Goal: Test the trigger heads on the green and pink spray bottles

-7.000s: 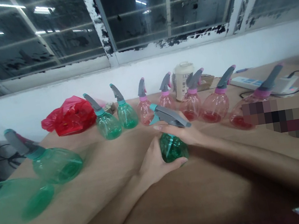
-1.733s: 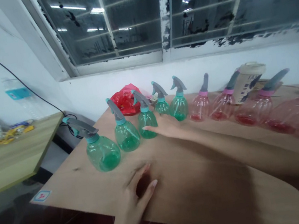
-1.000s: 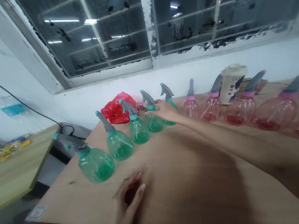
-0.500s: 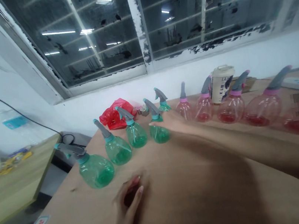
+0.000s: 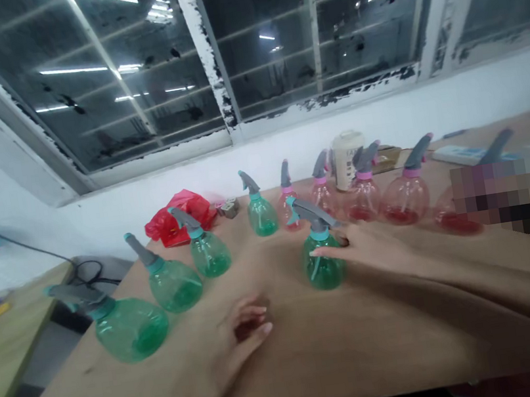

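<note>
My right hand (image 5: 374,247) is wrapped round a green spray bottle (image 5: 324,268) with a grey and teal trigger head, its thumb across the front of the clear body. The bottle stands roughly upright with green liquid low inside. Nearer the front, my left hand (image 5: 245,331) hovers over the table (image 5: 368,355), fingers loosely curled, thumb apart, nothing in it. To its left are three more green spray bottles, the nearest (image 5: 133,331) tilted in view. Another green spray bottle (image 5: 262,215) stands at the back beside a row of pink spray bottles (image 5: 405,201) with red liquid.
A red plastic bag (image 5: 180,214) and a small grey box-like item (image 5: 229,208) lie along the back wall. Behind the pink bottles stands a paper cup (image 5: 347,163) with a lid. A white power strip (image 5: 467,153) is at the back right. A second table (image 5: 21,334) adjoins at left.
My right hand has brought the green spray bottle out of the green row, toward me and to the right. My left hand stays nearby, still empty. The view has turned right.
</note>
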`<move>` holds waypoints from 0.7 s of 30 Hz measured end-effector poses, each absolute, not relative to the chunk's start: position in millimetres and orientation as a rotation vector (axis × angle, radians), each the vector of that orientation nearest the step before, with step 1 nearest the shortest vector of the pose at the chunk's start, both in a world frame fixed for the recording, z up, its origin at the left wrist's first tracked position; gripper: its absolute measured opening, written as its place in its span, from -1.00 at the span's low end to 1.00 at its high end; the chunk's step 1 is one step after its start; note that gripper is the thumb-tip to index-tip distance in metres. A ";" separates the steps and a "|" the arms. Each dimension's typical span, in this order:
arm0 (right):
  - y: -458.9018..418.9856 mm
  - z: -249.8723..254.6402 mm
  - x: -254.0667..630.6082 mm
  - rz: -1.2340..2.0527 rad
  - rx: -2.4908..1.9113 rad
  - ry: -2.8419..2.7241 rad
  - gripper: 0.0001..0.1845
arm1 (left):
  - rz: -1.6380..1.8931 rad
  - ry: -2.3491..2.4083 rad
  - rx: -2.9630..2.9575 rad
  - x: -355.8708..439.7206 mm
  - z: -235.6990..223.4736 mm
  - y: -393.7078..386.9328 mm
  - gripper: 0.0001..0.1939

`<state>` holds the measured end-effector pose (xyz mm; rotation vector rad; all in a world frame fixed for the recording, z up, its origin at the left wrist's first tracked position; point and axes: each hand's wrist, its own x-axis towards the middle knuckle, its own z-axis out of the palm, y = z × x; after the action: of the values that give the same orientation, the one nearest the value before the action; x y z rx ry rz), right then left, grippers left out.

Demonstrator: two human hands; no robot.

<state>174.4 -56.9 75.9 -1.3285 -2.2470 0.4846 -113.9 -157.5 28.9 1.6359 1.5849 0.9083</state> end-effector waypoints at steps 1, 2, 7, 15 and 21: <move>-59.1 76.4 180.5 0.486 -1.342 -2.244 -0.46 | 0.874 1.551 1.650 -97.0 31.1 -149.9 -0.55; -61.5 76.8 185.9 0.487 -1.349 -2.241 -0.46 | 0.863 1.516 1.672 -80.0 32.5 -142.1 -0.49; -72.9 74.9 205.8 0.468 -1.314 -2.254 -0.45 | 0.847 1.253 1.845 -7.7 28.5 -104.8 -0.15; -73.4 65.2 224.5 0.618 -1.265 -2.148 -0.53 | 0.904 1.079 1.971 38.2 17.5 -74.5 -0.26; -59.0 75.1 239.3 0.627 -1.223 -2.284 -0.57 | 0.900 1.076 1.961 37.1 13.0 -70.6 -0.22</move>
<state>239.3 -59.0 75.1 -1.2232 -2.2843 0.6273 37.1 -70.6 13.0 1.9609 1.0756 0.8998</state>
